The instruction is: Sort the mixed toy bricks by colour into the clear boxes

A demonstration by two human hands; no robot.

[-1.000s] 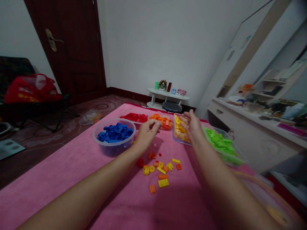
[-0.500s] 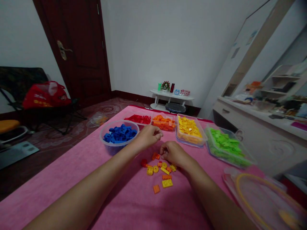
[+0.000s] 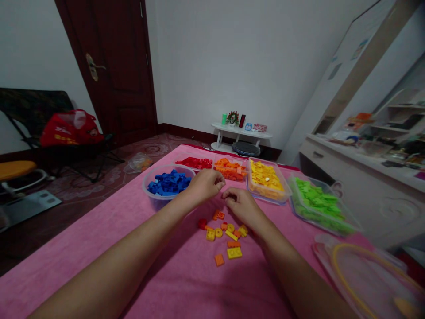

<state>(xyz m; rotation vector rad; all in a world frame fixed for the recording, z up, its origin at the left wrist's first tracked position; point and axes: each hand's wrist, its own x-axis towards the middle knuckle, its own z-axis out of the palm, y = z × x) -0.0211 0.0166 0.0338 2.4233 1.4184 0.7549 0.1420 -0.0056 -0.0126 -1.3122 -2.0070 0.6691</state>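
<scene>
My left hand (image 3: 208,182) hovers beside the round tub of blue bricks (image 3: 169,182), its fingers curled into a pinch. Whatever lies between them, if anything, is too small to make out. Facing it, my right hand (image 3: 239,201) is raised just behind the loose pieces, thumb and fingers drawn together, their contents hidden. Below the hands, a loose cluster of orange, yellow and red toy bricks lies on the pink cloth, among them a yellow brick (image 3: 234,253), an orange square brick (image 3: 219,260) and a red piece (image 3: 202,223).
Along the table's far side stand boxes of red bricks (image 3: 195,163), orange bricks (image 3: 230,169) and yellow bricks (image 3: 266,177). A box of green bricks (image 3: 318,201) is at the right. Clear lids (image 3: 365,274) lie at the near right. The pink cloth (image 3: 172,283) covers the table.
My right hand has lifted away from the orange pieces, up toward my left hand. My left hand stays nearly in place. The whole view has shifted slightly.
</scene>
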